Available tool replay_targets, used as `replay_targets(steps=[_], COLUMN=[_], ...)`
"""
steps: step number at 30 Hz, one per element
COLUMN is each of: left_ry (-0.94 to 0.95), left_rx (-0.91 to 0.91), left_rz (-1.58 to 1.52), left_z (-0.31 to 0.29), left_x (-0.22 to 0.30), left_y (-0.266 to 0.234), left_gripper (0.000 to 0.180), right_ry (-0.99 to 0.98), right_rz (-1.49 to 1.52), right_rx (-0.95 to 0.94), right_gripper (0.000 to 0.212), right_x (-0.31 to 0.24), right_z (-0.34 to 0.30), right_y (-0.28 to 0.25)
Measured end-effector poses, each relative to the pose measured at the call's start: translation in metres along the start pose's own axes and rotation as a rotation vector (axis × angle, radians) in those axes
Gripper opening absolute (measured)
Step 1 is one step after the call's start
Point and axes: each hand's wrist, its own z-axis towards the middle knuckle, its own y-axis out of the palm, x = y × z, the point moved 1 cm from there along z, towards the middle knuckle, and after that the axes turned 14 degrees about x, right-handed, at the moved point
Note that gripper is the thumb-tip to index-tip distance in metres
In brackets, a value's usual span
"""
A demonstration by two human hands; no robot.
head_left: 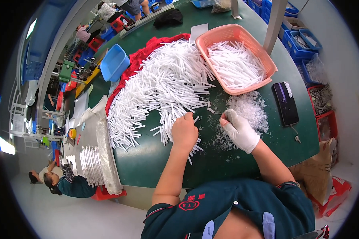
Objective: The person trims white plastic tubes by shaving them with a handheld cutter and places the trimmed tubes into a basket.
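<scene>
The bare left hand rests curled on the heap of white plastic tubes at the worktop centre. The gloved right hand, at three o'clock from it, pinches a small piece, fingers closed. The tubes look light, stiff and slippery, best pinched mid-length. A salmon basket sits at one o'clock.

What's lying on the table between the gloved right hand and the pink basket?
In the head view, a heap of small clear plastic bits lies on the green table between the gloved right hand and the pink basket.
</scene>
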Motion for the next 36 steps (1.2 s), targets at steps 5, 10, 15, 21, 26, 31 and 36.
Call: replay_targets(steps=[5,10,15,21,26,31,36], left_ry=[-0.364,-0.462,-0.275,-0.027,0.014,0.025,0.043], left_rx=[-0.123,-0.157,-0.088,0.071,0.109,0.128,0.148], left_rz=[-0.603,-1.072,-0.939,-0.831,-0.806,-0.806,-0.787], left_z=[-0.003,-0.006,-0.009,-0.006,-0.004,-0.005,-0.005], left_x=[0.015,0.023,0.037,0.045,0.047,0.046,0.045], left_y=[-0.017,-0.028,-0.042,-0.046,-0.048,-0.047,-0.047], left_gripper=[0.023,0.024,0.02,0.022,0.022,0.021,0.021], right_ry=[-0.109,-0.103,-0.23,-0.244,-0.249,-0.228,-0.241], right_rz=[0.008,0.088,-0.09,-0.127,-0.139,-0.163,-0.18], right_rx=[0.03,0.045,0.013,0.009,0.013,-0.004,0.006], right_gripper=[0.015,0.012,0.023,0.03,0.031,0.031,0.031], right_x=[0.001,-0.007,-0.019,-0.023,-0.023,-0.024,-0.026], right_z=[-0.001,-0.002,-0.006,-0.008,-0.008,-0.009,-0.009], right_y=[-0.003,-0.006,-0.01,-0.01,-0.011,-0.012,-0.012])
